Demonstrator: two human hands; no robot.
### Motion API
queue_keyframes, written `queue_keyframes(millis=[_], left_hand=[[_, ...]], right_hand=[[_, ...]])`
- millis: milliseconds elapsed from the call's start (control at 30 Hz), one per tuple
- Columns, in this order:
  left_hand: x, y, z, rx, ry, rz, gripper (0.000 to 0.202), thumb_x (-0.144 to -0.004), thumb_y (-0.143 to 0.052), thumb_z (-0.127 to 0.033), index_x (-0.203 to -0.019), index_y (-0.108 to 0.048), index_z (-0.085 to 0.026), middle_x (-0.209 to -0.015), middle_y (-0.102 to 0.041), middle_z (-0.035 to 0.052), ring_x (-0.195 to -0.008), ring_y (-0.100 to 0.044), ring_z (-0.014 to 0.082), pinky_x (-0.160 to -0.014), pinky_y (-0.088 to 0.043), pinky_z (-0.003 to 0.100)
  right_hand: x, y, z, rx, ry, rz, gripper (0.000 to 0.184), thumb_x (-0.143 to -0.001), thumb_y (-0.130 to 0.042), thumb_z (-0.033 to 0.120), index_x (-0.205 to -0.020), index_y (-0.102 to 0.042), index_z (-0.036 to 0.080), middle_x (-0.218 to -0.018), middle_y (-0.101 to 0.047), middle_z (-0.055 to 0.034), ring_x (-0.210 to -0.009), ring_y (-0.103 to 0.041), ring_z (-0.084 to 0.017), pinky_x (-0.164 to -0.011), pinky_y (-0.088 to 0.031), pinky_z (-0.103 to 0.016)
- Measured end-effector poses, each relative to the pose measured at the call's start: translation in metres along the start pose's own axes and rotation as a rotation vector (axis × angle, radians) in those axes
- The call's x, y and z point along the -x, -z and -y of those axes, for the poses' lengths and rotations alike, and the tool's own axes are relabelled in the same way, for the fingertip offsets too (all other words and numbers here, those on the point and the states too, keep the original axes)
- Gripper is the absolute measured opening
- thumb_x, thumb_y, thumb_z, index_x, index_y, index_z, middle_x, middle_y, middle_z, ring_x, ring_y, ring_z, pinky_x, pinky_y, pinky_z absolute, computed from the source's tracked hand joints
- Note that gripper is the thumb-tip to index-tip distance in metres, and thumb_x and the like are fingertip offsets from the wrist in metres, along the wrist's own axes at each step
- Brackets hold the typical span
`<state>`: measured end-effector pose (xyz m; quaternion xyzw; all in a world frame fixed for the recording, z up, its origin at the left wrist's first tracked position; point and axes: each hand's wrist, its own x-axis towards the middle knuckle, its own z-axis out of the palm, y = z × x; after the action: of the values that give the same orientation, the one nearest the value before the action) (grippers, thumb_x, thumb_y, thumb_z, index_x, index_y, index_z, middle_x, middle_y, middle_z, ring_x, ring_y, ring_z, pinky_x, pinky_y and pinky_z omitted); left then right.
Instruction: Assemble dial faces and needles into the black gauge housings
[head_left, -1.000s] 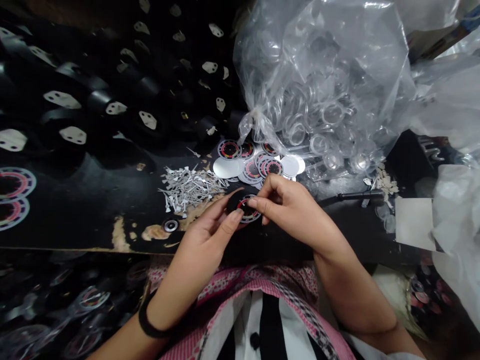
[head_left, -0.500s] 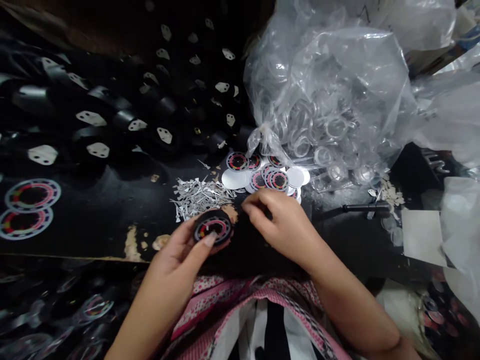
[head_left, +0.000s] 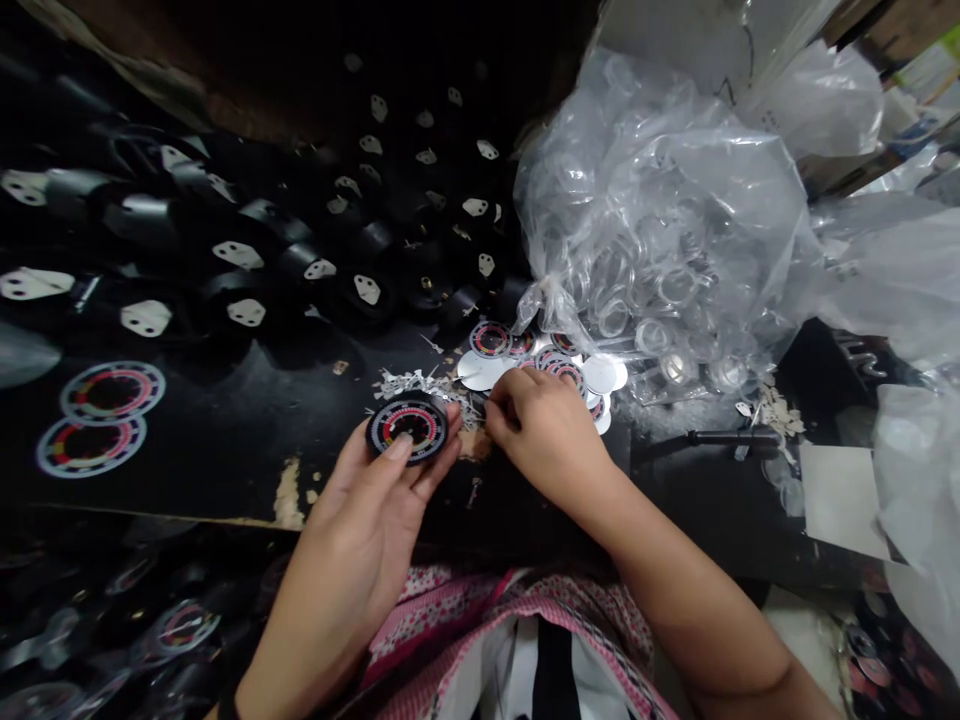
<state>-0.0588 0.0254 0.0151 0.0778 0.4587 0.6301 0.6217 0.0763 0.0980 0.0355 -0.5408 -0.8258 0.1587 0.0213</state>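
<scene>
A round black gauge with a printed dial face [head_left: 420, 425] is gripped in my left hand [head_left: 379, 500], the thumb lying across its front and the fingers behind it. My right hand [head_left: 551, 425] is closed in a pinch over the table, just right of a heap of small white pointers [head_left: 409, 383]; whatever its fingertips hold is hidden. Right behind it lies a pile of round dial discs [head_left: 491, 340], some printed side up and some blank silver. The gauge partly covers the pointer heap.
Two dial discs [head_left: 101, 445] lie at the left. Many black housings with white plates [head_left: 240, 255] stand behind. At the back right bulges a clear plastic bag [head_left: 675, 200] of transparent rings. A dark-handled tool [head_left: 735, 438] and a white square card [head_left: 844, 500] are on the right.
The view has turned slightly left. My left hand has tilted the gauge and shifted it up and left of the right hand, farther over the pointers. My right hand stays pinched.
</scene>
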Motion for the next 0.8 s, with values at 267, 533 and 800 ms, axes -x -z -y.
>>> queue_keyframes(millis=[267, 533, 800], left_hand=[[-0.003, -0.005, 0.004, -0.033, -0.051, -0.010, 0.014, -0.092, -0.064, -0.022, -0.103, -0.073, -0.023, -0.113, -0.073, 0.0028, -0.109, -0.066, 0.0170, -0.095, -0.057, 0.026], [-0.005, -0.004, -0.009, -0.026, -0.091, -0.026, 0.012, -0.094, -0.061, -0.022, -0.096, -0.073, -0.022, -0.106, -0.074, 0.0015, -0.117, -0.065, 0.0224, -0.104, -0.054, 0.037], [-0.007, -0.006, -0.013, -0.034, -0.052, -0.040, 0.010, -0.093, -0.064, -0.021, -0.095, -0.074, -0.023, -0.104, -0.074, 0.0002, -0.119, -0.065, 0.0230, -0.106, -0.053, 0.037]], right_hand=[[0.009, 0.000, 0.006, -0.122, 0.093, -0.039, 0.017, -0.096, -0.060, 0.032, -0.098, -0.064, 0.016, -0.100, -0.070, -0.0075, -0.094, -0.062, -0.025, -0.084, -0.040, -0.038], [0.015, 0.003, -0.005, -0.242, 0.090, -0.080, 0.010, -0.096, -0.059, 0.025, -0.090, -0.063, 0.018, -0.095, -0.069, -0.0050, -0.094, -0.061, -0.022, -0.086, -0.039, -0.037], [0.015, 0.002, -0.007, -0.303, 0.017, -0.059, 0.006, -0.094, -0.058, 0.020, -0.091, -0.063, 0.017, -0.095, -0.068, -0.0049, -0.089, -0.059, -0.020, -0.083, -0.039, -0.035]])
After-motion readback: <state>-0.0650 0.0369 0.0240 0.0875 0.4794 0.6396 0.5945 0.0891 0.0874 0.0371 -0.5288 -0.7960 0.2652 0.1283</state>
